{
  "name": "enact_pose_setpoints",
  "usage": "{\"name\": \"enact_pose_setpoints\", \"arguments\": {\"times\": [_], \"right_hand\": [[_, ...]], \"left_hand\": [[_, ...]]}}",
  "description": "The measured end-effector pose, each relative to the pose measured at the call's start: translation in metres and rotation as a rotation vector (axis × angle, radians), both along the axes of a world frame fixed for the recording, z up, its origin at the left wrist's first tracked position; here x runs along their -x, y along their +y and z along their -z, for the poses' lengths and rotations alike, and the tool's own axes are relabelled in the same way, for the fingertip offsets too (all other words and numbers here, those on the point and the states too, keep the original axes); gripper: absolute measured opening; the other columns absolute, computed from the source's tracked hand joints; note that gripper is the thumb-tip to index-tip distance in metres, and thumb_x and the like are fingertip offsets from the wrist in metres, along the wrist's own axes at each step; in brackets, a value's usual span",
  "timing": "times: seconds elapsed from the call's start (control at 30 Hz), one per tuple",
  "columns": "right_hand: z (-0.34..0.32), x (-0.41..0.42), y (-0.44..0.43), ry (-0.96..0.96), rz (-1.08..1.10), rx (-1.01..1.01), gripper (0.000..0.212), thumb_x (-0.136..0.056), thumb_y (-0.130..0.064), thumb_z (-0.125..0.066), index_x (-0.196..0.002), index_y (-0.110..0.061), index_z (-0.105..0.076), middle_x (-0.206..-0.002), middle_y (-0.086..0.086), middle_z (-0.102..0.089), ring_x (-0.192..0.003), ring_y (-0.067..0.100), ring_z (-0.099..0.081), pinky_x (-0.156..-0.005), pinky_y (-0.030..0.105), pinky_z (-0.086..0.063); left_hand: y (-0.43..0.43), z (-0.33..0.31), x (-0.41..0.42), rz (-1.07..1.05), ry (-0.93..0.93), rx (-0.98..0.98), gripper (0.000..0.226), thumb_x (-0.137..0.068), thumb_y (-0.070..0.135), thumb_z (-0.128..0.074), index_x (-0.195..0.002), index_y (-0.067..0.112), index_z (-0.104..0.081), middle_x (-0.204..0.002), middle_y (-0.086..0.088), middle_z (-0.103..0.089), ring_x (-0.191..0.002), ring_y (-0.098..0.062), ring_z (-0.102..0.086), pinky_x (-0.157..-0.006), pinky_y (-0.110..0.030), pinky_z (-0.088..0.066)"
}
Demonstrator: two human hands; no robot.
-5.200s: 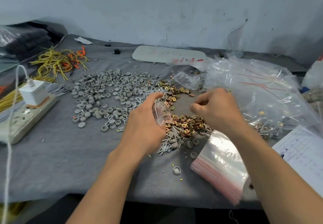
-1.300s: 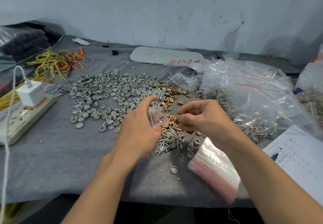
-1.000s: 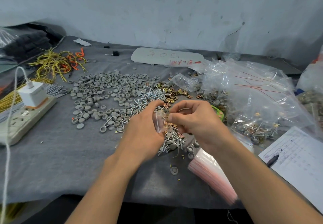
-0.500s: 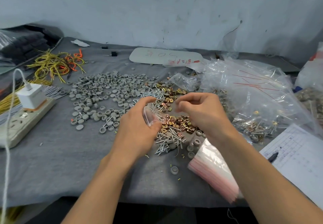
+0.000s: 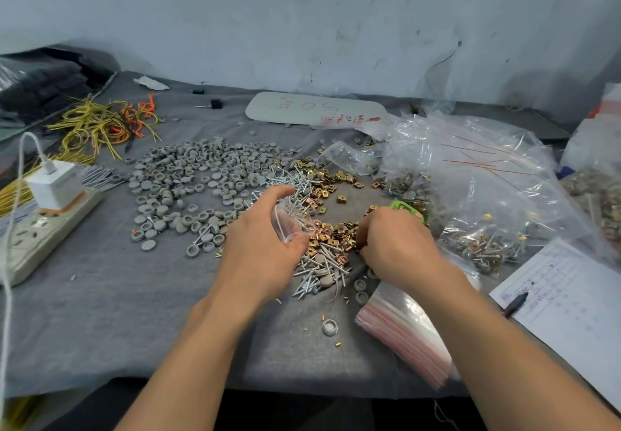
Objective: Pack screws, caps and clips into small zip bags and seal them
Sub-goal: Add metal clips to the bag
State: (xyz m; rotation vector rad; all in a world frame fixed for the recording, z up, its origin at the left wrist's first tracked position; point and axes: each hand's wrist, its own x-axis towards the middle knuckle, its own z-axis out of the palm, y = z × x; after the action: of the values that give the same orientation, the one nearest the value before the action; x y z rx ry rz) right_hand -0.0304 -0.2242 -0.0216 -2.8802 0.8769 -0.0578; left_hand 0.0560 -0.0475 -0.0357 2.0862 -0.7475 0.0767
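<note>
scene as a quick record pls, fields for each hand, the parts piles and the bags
left hand: holds a small zip bag between thumb and fingers
right hand: fingers curled down on the clips; whether they pinch one is hidden
caps: grey, spread left of the hands
screws: loose heap between the hands, near side
empty bags: stack nearer the camera, right of the screws
large clear bag: right of the hands, filled small bags inside
</note>
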Motion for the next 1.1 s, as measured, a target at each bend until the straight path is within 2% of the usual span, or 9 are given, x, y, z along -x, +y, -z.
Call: {"name": "enact_pose_setpoints", "arguments": {"times": [0.17,0.3,0.4,0.57,0.73,0.83,0.93,1.03,1.1], "right_hand": [[-0.002,0.000,-0.001,-0.009,0.023,0.003,0.020,-0.088,-0.015,-0.067,-0.105,-0.019,-0.076,-0.099,0.007,-0.074,-0.094,0.033,-0.068,-0.078,0.039,-0.058],[-0.004,0.003,-0.010,-0.179,0.081,-0.137,0.014,-0.090,-0.023,-0.070,-0.088,-0.032,-0.081,-0.091,-0.004,-0.077,-0.090,0.022,-0.070,-0.083,0.040,-0.060],[-0.007,0.007,-0.011,-0.378,0.055,-0.442,0.012,-0.083,-0.027,-0.085,-0.072,-0.031,-0.080,-0.070,-0.012,-0.075,-0.069,0.007,-0.071,-0.069,0.030,-0.057],[-0.015,0.007,0.008,-0.594,-0.118,-0.720,0.012,-0.076,-0.024,-0.090,-0.072,-0.030,-0.081,-0.064,-0.004,-0.074,-0.051,0.004,-0.061,-0.049,0.017,-0.045],[-0.009,-0.006,0.029,-0.579,-0.234,-0.648,0.015,-0.078,-0.016,-0.085,-0.078,-0.031,-0.083,-0.065,-0.008,-0.074,-0.055,0.004,-0.062,-0.054,0.027,-0.051],[-0.005,-0.012,0.037,-0.596,-0.279,-0.637,0.018,-0.079,-0.015,-0.082,-0.086,-0.031,-0.085,-0.069,-0.010,-0.076,-0.063,0.005,-0.068,-0.059,0.026,-0.054],[-0.003,-0.015,0.039,-0.623,-0.258,-0.629,0.018,-0.076,-0.016,-0.085,-0.084,-0.031,-0.085,-0.068,-0.015,-0.074,-0.060,-0.002,-0.066,-0.057,0.012,-0.044],[-0.004,-0.014,0.040,-0.621,-0.246,-0.620,0.015,-0.071,-0.019,-0.089,-0.080,-0.030,-0.084,-0.065,-0.015,-0.074,-0.058,-0.001,-0.066,-0.056,0.012,-0.045],[-0.005,-0.014,0.042,-0.612,-0.260,-0.650,0.012,-0.073,-0.023,-0.089,-0.080,-0.030,-0.084,-0.066,-0.014,-0.074,-0.060,0.001,-0.068,-0.058,0.015,-0.047]], "left_hand": [[0.002,-0.001,0.000,-0.002,-0.002,-0.011,0.063,-0.083,0.025,-0.081,-0.132,0.050,-0.050,-0.083,0.020,-0.069,-0.078,0.007,-0.063,-0.069,-0.012,-0.042],[0.003,-0.002,-0.001,-0.005,-0.002,-0.014,0.062,-0.084,0.024,-0.080,-0.134,0.049,-0.050,-0.084,0.019,-0.069,-0.079,0.005,-0.063,-0.068,-0.010,-0.039],[0.001,-0.001,0.000,-0.010,-0.006,-0.023,0.064,-0.084,0.024,-0.079,-0.134,0.049,-0.049,-0.084,0.019,-0.069,-0.079,0.005,-0.063,-0.068,-0.012,-0.039],[-0.004,0.001,0.004,0.036,0.015,-0.059,0.068,-0.082,0.022,-0.078,-0.133,0.052,-0.046,-0.083,0.014,-0.069,-0.078,-0.003,-0.065,-0.072,-0.023,-0.048],[-0.009,0.003,0.007,0.025,-0.014,-0.101,0.074,-0.075,0.022,-0.081,-0.134,0.050,-0.046,-0.086,0.014,-0.064,-0.069,0.002,-0.053,-0.060,0.000,-0.038],[-0.009,0.001,0.007,0.044,0.004,-0.075,0.076,-0.073,0.017,-0.080,-0.133,0.050,-0.048,-0.092,0.012,-0.070,-0.072,-0.002,-0.055,-0.063,0.001,-0.039],[-0.007,0.000,0.006,0.057,0.019,-0.034,0.074,-0.072,0.014,-0.078,-0.130,0.050,-0.051,-0.084,0.020,-0.068,-0.072,0.010,-0.059,-0.064,0.000,-0.038],[-0.005,-0.001,0.005,0.059,0.043,-0.019,0.074,-0.072,0.007,-0.077,-0.129,0.049,-0.054,-0.076,0.026,-0.062,-0.078,0.024,-0.054,-0.062,0.002,-0.037],[-0.004,0.000,0.004,0.061,0.059,-0.026,0.073,-0.073,0.006,-0.076,-0.128,0.050,-0.054,-0.078,0.024,-0.063,-0.081,0.017,-0.057,-0.061,-0.001,-0.040]]}}
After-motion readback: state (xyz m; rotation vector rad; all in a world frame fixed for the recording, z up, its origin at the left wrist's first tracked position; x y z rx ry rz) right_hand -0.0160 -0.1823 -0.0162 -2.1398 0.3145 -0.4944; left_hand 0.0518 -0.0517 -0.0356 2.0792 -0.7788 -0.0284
